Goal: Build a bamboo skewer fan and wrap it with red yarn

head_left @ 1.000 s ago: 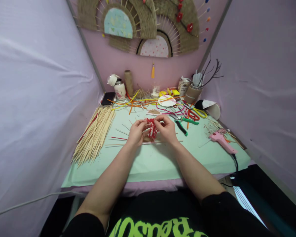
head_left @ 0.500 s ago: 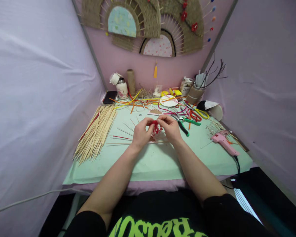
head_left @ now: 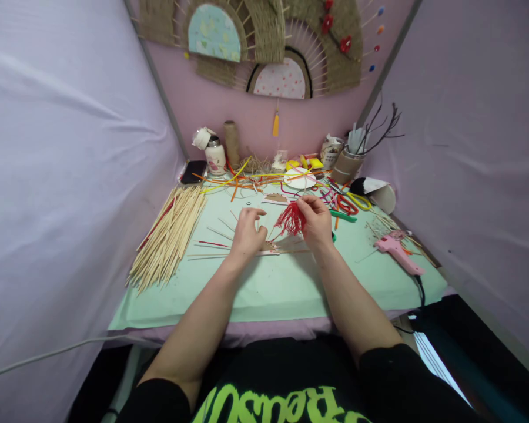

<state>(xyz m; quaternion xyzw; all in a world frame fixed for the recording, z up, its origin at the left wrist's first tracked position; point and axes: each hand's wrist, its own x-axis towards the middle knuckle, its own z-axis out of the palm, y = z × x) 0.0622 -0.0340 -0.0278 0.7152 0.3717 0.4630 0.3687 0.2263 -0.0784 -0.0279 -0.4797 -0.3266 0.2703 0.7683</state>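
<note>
A bundle of red yarn (head_left: 292, 220) hangs from my right hand (head_left: 316, 220), which pinches it at the top, a little above the table. My left hand (head_left: 248, 232) is apart from the yarn, thumb and forefinger spread with nothing between them. Below both hands lies a fan-shaped frame of thin sticks (head_left: 220, 230) spreading to the left, one of them red. Part of its cardboard base (head_left: 270, 247) shows between my hands; the rest is covered by them.
A pile of wooden sticks (head_left: 167, 241) lies at the left. A pink glue gun (head_left: 399, 252) is at the right, its cord over the edge. Pliers (head_left: 344, 216), scissors (head_left: 348, 204) and coloured pipe cleaners (head_left: 233, 181) lie behind. A bottle (head_left: 215, 155) and cups stand at the back.
My left hand has let go of the red yarn and moved slightly left, its fingers opening. My right hand has moved up and right with the yarn, which now hangs loose.
</note>
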